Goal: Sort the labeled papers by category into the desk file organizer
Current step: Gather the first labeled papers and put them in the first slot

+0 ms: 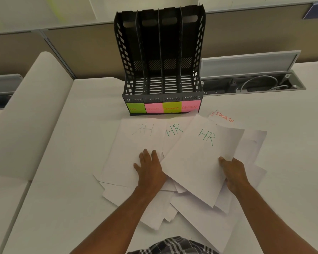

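Observation:
A black desk file organizer (160, 52) with four empty slots stands at the back of the desk. Sticky notes on its front read HR (135, 108), SPORTS (153, 108), FINANCE (171, 108) and ADMIN (190, 106). A loose pile of white papers (173, 204) lies in front of it. My right hand (232, 173) grips the right edge of a sheet marked HR (195, 162), which is lifted slightly over the pile. My left hand (150, 169) rests flat, fingers spread, on a face-down HR sheet (128, 149). Another HR sheet (173, 130) and a SPORTS sheet (224, 119) lie behind.
An open cable tray (253, 83) with wires and a raised lid sits in the desk right of the organizer. A low partition wall (81, 48) runs behind the desk. A neighbouring desk surface (26, 116) lies to the left. White desk (292, 143) extends to the right.

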`<move>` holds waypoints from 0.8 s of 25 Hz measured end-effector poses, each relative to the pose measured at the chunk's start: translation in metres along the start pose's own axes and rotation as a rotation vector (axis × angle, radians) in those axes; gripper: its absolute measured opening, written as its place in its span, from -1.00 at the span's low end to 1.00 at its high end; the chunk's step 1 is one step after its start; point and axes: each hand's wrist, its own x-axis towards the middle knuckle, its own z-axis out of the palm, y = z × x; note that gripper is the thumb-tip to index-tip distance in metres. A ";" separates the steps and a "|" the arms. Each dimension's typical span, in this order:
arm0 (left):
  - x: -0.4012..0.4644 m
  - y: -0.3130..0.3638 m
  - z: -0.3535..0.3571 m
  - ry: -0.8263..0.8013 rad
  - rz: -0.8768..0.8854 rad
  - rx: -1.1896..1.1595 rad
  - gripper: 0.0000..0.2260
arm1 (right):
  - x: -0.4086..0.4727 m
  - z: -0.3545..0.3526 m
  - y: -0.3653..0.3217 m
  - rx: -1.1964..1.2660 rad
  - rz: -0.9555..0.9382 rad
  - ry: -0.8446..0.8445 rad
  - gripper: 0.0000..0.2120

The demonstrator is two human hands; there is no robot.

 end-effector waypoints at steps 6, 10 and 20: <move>0.008 0.001 -0.015 -0.094 0.001 0.043 -0.31 | 0.002 0.000 0.000 -0.001 0.011 -0.005 -0.62; 0.010 -0.004 -0.022 -0.034 -0.010 -0.015 -0.57 | 0.001 0.000 -0.001 -0.002 0.008 -0.004 -0.62; 0.024 -0.002 -0.039 0.012 -0.072 -0.142 -0.67 | -0.001 0.000 -0.002 0.002 -0.001 -0.002 -0.61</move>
